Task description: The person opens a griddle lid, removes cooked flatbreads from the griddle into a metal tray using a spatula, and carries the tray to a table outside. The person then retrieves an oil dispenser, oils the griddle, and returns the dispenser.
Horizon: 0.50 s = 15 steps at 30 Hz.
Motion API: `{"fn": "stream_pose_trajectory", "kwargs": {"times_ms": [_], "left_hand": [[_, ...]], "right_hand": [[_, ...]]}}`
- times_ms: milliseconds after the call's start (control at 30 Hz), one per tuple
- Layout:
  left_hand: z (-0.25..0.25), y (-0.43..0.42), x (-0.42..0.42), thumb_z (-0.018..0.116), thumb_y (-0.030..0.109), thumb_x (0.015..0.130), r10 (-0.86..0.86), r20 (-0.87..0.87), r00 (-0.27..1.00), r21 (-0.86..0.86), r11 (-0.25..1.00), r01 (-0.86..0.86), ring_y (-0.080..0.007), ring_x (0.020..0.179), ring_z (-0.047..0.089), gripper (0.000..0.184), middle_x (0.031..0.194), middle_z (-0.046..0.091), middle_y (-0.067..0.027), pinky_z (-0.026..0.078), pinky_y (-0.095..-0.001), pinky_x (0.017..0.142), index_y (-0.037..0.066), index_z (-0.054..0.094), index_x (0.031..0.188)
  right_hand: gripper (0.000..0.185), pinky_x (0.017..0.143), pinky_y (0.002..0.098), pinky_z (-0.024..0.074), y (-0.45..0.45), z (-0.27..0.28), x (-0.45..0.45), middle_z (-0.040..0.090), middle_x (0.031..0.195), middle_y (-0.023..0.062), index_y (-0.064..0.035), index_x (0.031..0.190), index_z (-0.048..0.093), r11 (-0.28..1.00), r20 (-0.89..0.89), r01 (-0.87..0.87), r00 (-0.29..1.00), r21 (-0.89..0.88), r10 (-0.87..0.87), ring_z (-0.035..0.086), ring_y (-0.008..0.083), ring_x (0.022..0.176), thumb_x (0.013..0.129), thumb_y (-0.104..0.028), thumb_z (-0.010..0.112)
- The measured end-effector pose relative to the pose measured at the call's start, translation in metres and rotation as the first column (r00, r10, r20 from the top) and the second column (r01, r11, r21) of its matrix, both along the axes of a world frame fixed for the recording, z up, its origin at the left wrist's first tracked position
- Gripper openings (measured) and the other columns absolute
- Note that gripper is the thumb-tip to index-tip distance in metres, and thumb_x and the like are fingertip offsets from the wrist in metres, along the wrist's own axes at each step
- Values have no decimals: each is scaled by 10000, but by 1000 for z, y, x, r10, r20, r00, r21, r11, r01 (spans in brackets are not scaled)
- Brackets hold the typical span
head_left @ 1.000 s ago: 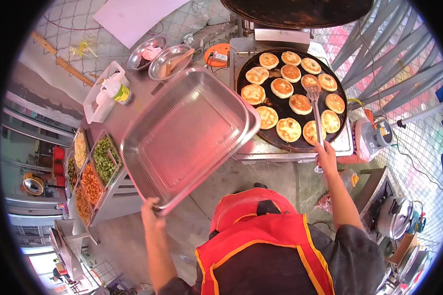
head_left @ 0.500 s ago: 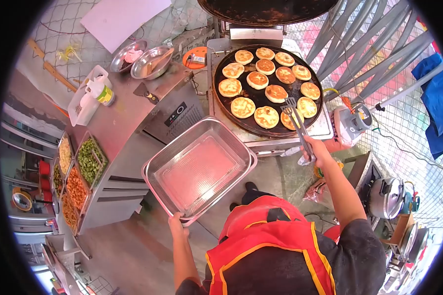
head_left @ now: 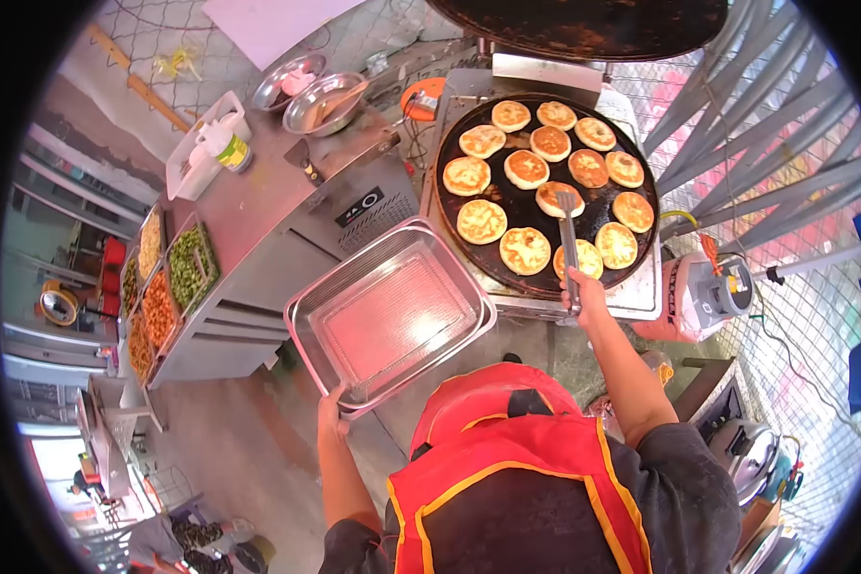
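My left hand (head_left: 333, 411) is closed on the near corner of a deep, bare metal tray (head_left: 392, 320), held out beside the griddle and slightly tilted. In my right hand (head_left: 588, 298) is a pair of metal tongs (head_left: 570, 247) with slotted ends. Their tips reach over a browned round flatbread (head_left: 549, 199) near the middle of the pan; whether they grip it I cannot tell. Several more flatbreads (head_left: 481, 221), golden with brown patches, lie about the round black griddle (head_left: 507, 209). One near the front edge is partly hidden by the tongs and my hand.
The griddle's dark lid (head_left: 584, 24) stands raised behind. On the left, a steel counter (head_left: 258, 206) carries metal bowls (head_left: 323, 103), a white bin (head_left: 187, 177) and trays of chopped vegetables (head_left: 191, 268). A pressure cooker (head_left: 748, 450) stands at right. Another person (head_left: 187, 540) shows at lower left.
The tongs have moved from the front-right flatbreads to one nearer the middle. My view has shifted, so the griddle sits further right. The tray remains in my left hand.
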<state>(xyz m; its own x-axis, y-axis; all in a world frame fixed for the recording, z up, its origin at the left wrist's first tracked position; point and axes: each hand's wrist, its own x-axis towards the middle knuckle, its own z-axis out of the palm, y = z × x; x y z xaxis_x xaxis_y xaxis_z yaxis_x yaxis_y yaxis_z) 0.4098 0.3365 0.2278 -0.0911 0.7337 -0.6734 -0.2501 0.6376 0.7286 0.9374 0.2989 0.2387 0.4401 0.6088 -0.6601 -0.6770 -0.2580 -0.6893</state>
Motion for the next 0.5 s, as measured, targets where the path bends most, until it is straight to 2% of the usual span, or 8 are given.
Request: {"fn": "stream_pose_trajectory", "kwargs": {"times_ms": [100, 200, 300, 333, 433, 467, 500], "left_hand": [[2, 1, 9, 652, 237, 795, 98, 85, 992, -48, 994, -94, -256, 922, 594, 349, 1024, 599, -154, 475, -364, 796, -25, 574, 1012], [-6, 3, 5, 653, 266, 808, 40, 91, 995, -45, 998, -36, -251, 947, 587, 387, 1053, 589, -157, 477, -362, 793, -23, 556, 1046], [-1, 7, 10, 635, 219, 820, 5, 96, 995, 17, 1000, -7, -242, 935, 591, 360, 1032, 595, -151, 477, -361, 792, -28, 540, 1064], [-5, 7, 6, 616, 183, 827, -2, 105, 994, 17, 1000, 0, -234, 916, 595, 331, 1013, 599, -141, 475, -356, 796, -35, 536, 1064], [-16, 6, 3, 602, 158, 827, -6, 63, 998, 56, 998, 3, -231, 903, 597, 316, 988, 604, -131, 475, -354, 803, -39, 534, 1065], [-19, 5, 3, 592, 149, 827, -7, 62, 998, 60, 998, 4, -229, 896, 602, 319, 988, 607, -133, 482, -356, 792, -45, 529, 1073], [-16, 5, 4, 589, 147, 829, -14, 65, 998, 64, 998, 10, -230, 892, 604, 319, 988, 608, -134, 486, -356, 785, -48, 528, 1073]], "right_hand": [[159, 371, 238, 366, -21, 3, -4, 532, 666, 44, -47, 885, 548, 995, 177, -100, 980, 23, 95, 465, 109, 445, 855, -203, 556], [132, 371, 218, 342, -41, 32, -15, 520, 660, 18, -55, 868, 555, 963, 361, -268, 900, 17, 244, 447, 85, 436, 854, -186, 556], [164, 377, 207, 326, -39, 48, -46, 509, 654, -7, -52, 946, 584, 920, 373, -390, 860, 40, 348, 433, 65, 435, 854, -186, 557], [262, 383, 204, 321, -39, 41, -56, 516, 661, -10, -69, 1083, 587, 889, 368, -458, 830, 18, 420, 437, 59, 443, 855, -194, 556], [319, 373, 207, 295, -30, 39, -91, 519, 669, -13, -100, 1155, 570, 813, 427, -579, 722, -59, 545, 422, 43, 441, 855, -206, 558], [315, 441, 277, 387, -27, 41, -100, 590, 723, 65, -90, 1128, 572, 771, 499, -617, 625, -155, 600, 536, 157, 503, 843, -224, 564], [327, 497, 307, 409, -24, 32, -104, 604, 756, 99, -77, 1125, 568, 752, 659, -633, 489, -182, 571, 561, 210, 570, 836, -231, 565]]}}
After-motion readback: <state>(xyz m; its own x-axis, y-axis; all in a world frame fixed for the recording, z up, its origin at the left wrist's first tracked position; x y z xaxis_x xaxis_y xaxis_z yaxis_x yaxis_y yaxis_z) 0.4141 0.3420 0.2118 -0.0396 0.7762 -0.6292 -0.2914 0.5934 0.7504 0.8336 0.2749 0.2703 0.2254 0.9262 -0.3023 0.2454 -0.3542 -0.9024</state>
